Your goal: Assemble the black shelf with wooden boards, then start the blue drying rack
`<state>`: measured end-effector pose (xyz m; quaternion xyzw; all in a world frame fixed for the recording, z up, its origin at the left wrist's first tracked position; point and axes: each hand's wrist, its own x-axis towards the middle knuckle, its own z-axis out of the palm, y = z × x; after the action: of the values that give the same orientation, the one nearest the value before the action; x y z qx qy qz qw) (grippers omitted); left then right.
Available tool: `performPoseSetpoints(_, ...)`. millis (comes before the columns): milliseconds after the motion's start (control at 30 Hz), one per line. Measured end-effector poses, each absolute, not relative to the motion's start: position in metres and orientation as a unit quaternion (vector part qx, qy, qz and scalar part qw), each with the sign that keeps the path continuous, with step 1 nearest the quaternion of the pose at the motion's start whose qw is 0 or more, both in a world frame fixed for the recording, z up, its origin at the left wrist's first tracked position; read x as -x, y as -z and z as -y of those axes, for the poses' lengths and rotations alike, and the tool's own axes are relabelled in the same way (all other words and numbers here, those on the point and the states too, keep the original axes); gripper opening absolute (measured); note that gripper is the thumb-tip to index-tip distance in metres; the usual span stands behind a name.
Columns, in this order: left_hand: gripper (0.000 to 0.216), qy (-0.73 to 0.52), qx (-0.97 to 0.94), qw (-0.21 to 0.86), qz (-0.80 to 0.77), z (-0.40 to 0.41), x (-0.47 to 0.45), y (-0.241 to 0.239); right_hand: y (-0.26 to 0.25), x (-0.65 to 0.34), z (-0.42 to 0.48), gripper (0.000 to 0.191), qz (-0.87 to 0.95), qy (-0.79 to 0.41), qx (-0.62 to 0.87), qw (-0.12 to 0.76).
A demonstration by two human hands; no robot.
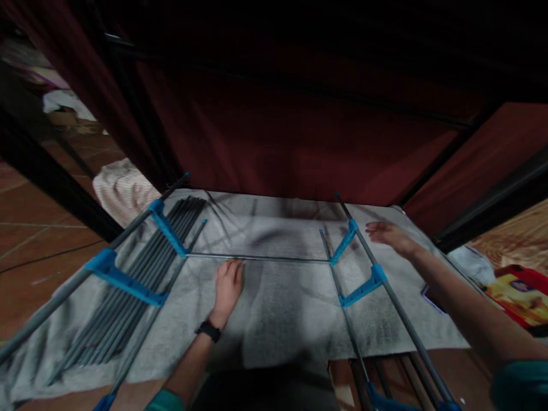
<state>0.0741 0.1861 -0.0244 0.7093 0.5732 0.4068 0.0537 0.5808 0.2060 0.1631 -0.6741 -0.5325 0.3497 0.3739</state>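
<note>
One view from the person's head, forward and downward over the grey cloth [278,314] at close range

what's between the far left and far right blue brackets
In the head view, a thin grey rod spans from the far left bracket to the far right bracket, above grey cloth; the left hand is close by.

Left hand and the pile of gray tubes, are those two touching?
Apart. The head view shows the left hand clear of the gray tubes, with a strip of pale cloth visible between them.
</note>
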Motion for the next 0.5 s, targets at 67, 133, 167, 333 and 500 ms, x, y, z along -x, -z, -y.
performPoseSetpoints(67,0.017,-0.466,-0.614,0.04,-0.636,-0.176,-0.046,0.022,-0.208,-0.59,-0.213,0.02,0.487,-0.314,0.664,0.472)
performPoseSetpoints(133,0.016,-0.502,-0.53,0.037,-0.682,-0.173,-0.021,0.02,-0.255,-0.581,-0.218,0.015,0.494,-0.285,0.618,0.542)
performPoseSetpoints(167,0.02,-0.512,-0.498,0.039,-0.699,-0.175,-0.01,0.02,-0.278,-0.569,-0.219,0.011,0.494,-0.258,0.604,0.569)
performPoseSetpoints(333,0.048,-0.51,-0.415,0.061,-0.751,-0.201,0.022,0.017,-0.344,-0.447,-0.225,0.004,0.578,-0.232,0.541,0.564)
performPoseSetpoints(500,0.055,-0.435,-0.377,0.096,-0.812,-0.222,0.033,0.017,-0.254,-0.311,-0.221,0.021,0.676,-0.322,0.496,0.44)
